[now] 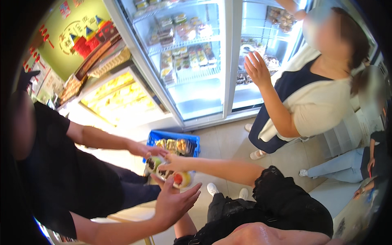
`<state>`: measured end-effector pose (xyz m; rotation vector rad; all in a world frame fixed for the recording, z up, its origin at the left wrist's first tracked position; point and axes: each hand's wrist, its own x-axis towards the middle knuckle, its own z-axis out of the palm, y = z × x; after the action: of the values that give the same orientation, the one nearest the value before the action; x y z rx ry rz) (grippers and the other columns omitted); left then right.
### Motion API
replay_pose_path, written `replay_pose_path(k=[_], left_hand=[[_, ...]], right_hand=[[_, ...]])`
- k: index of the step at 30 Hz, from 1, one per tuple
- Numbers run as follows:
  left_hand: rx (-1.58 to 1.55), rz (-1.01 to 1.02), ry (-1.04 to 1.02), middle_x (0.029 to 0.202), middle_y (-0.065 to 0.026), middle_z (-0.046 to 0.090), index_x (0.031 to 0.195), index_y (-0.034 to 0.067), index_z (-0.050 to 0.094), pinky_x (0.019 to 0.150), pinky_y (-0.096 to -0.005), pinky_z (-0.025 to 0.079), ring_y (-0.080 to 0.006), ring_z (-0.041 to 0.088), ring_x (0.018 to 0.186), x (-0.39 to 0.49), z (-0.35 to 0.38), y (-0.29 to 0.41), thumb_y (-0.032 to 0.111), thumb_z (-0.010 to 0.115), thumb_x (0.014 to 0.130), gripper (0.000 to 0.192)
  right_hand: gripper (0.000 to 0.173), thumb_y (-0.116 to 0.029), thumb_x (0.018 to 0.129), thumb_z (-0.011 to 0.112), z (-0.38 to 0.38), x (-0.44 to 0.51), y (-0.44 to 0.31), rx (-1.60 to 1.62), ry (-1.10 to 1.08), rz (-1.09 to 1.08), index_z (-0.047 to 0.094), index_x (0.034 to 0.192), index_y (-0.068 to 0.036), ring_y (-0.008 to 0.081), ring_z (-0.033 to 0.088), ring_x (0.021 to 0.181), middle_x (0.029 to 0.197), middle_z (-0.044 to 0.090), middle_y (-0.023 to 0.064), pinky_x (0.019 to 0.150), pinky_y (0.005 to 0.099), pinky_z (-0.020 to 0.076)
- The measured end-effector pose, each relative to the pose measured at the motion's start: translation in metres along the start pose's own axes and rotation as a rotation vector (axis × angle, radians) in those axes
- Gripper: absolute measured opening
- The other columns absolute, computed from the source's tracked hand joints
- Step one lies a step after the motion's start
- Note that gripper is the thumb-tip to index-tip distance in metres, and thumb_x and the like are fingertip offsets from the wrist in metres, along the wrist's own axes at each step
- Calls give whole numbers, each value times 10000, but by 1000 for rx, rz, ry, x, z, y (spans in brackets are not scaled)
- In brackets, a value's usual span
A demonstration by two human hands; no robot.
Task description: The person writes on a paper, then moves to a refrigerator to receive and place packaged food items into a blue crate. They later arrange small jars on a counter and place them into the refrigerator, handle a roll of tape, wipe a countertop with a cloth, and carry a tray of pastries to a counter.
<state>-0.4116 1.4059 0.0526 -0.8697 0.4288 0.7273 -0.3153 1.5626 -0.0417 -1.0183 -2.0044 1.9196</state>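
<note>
My right hand (175, 163) reaches in from the right and grips the far edge of a clear plastic tray of round filled sweets (167, 172). One sweet is green with a dark topping, the middle one looks brown, and another is yellow with a red topping. My left forearm (186, 225) rises from below toward the tray; the hand is mostly hidden behind another person's hand. That person's near hand (175, 200) is spread beside the tray's lower end. Their other hand (148, 150) is at the tray's upper left end.
A blue plastic basket (173, 134) holding packaged food stands on the floor beyond the tray. Behind it are glass-door fridges (196, 61) and a lit display case (119, 95). A person in a white cardigan (324, 107) stands at right, one hand raised. More people are farther right.
</note>
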Motion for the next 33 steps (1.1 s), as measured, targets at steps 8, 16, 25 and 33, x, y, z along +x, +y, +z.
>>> replay_pose_path(k=[8, 16, 25, 33], left_hand=[[728, 789, -224, 1103, -94, 558, 1298, 107, 475, 745, -308, 521, -206, 577, 951, 55, -37, 126, 513, 431, 993, 510], [811, 193, -337, 1004, -139, 559, 1143, 64, 551, 752, -333, 504, -264, 570, 947, 17, 36, 171, 527, 442, 948, 514], [467, 1332, -262, 1266, -105, 542, 1304, 48, 505, 966, -422, 435, -230, 516, 1191, 120, -53, 327, 399, 417, 980, 486], [439, 817, 124, 1564, -106, 289, 1523, 162, 261, 1122, -544, 264, -289, 363, 1389, 241, -135, 323, 585, 385, 979, 700]], right_hand=[[841, -547, 961, 497, 13, 50, 13, 200, -356, 47, 151, 1578, -92, 283, 448, 1323, 1473, 434, 199, 1068, 367, 373], [550, -456, 1017, 431, 8, 93, 31, 65, -217, -222, 524, 1397, -69, 248, 572, 1165, 1264, 617, 159, 992, 360, 424], [454, -359, 1002, 511, -32, 16, 41, -65, 360, -322, 585, 1273, -2, 297, 620, 1108, 1189, 649, 206, 938, 385, 474], [384, -298, 1041, 505, -89, -60, 54, 201, 357, -357, 575, 1312, -36, 141, 567, 1141, 1225, 630, 75, 972, 289, 448]])
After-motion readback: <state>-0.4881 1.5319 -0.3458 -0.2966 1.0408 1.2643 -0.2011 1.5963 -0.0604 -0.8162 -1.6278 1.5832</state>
